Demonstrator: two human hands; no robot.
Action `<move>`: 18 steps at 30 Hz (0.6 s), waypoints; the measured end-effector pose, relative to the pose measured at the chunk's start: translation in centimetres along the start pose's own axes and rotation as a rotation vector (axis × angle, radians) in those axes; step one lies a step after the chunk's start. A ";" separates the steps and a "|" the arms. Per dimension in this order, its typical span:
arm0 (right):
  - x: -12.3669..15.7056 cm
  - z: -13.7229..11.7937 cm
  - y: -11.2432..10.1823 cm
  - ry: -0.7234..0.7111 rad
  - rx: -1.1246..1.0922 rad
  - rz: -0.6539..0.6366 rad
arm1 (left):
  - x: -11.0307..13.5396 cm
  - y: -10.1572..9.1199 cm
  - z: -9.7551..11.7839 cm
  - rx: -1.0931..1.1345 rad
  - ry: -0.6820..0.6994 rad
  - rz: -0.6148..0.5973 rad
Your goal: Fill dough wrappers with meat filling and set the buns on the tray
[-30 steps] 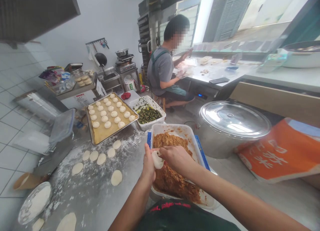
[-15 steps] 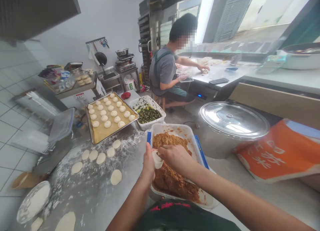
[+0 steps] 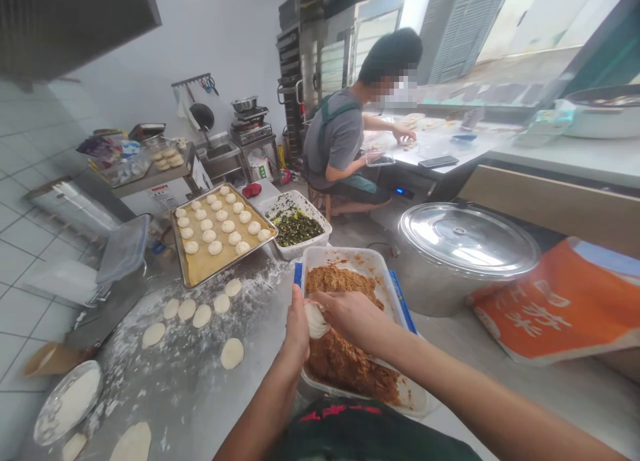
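Observation:
A pale pleated bun (image 3: 317, 321) of raw dough sits between my two hands, above a plastic tub (image 3: 387, 281) of reddish-brown filling (image 3: 350, 364). My left hand (image 3: 297, 324) cups the bun from its left side. From the right, my right hand (image 3: 353, 318) has its fingers closed on the bun's upper edge; the fingertips are partly hidden. Several flat dough rounds (image 3: 233, 353) lie on the floured steel table (image 3: 195, 394) to the left.
A lined baking tray (image 3: 187, 268) holds rows of shaped buns. Beside it stands a white tub (image 3: 327, 231) of chopped green filling. A bowl of flour (image 3: 70, 404) is at the lower left. To the right are a large lidded pot (image 3: 440, 288) and an orange sack (image 3: 560, 308). A co-worker (image 3: 340, 134) sits beyond.
The bun has turned slightly in my hands and shows more folds, while my right fingers have shifted a little along its edge. The co-worker has leaned to the right.

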State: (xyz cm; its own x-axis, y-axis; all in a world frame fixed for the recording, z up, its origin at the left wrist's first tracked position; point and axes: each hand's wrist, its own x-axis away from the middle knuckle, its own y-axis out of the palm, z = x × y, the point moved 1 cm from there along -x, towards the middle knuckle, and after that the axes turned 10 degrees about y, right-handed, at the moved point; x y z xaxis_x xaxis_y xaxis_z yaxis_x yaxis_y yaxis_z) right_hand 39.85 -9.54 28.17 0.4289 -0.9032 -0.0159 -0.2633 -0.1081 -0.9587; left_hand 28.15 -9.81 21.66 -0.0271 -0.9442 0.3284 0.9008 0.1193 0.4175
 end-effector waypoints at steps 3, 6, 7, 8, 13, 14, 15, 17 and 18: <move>-0.2 0.1 -0.3 -0.020 0.008 0.000 | 0.3 0.1 0.3 0.037 0.060 -0.004; -0.4 0.2 -0.3 -0.006 0.036 0.011 | 0.7 0.1 0.6 0.090 0.049 -0.002; -0.4 0.2 -0.2 -0.017 0.043 0.003 | 0.7 0.2 0.6 0.090 0.035 0.011; -0.4 0.2 -0.2 -0.036 0.046 -0.010 | 0.8 0.2 0.6 0.086 0.022 0.026; -0.1 0.1 -0.4 -0.110 0.046 -0.031 | 0.8 0.4 0.6 0.070 -0.007 0.055; 0.0 0.0 -0.5 -0.115 0.044 -0.028 | 0.8 0.4 0.6 0.057 -0.017 0.055; 0.1 0.0 -0.7 -0.119 0.040 -0.024 | 0.8 0.5 0.7 0.040 -0.028 0.059; 0.2 -0.1 -1.0 -0.112 0.024 -0.013 | 0.8 0.5 0.8 -0.001 -0.048 0.063; 0.2 -0.1 -1.2 -0.099 0.012 -0.007 | 0.8 0.6 0.9 -0.024 -0.061 0.060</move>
State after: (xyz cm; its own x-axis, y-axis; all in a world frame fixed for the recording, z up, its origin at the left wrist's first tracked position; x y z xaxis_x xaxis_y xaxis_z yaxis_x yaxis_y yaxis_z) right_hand 40.16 -9.65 29.32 0.5141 -0.8569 -0.0369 -0.2499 -0.1085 -0.9622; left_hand 28.24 -10.25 22.98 0.0015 -0.9149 0.4037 0.9116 0.1672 0.3756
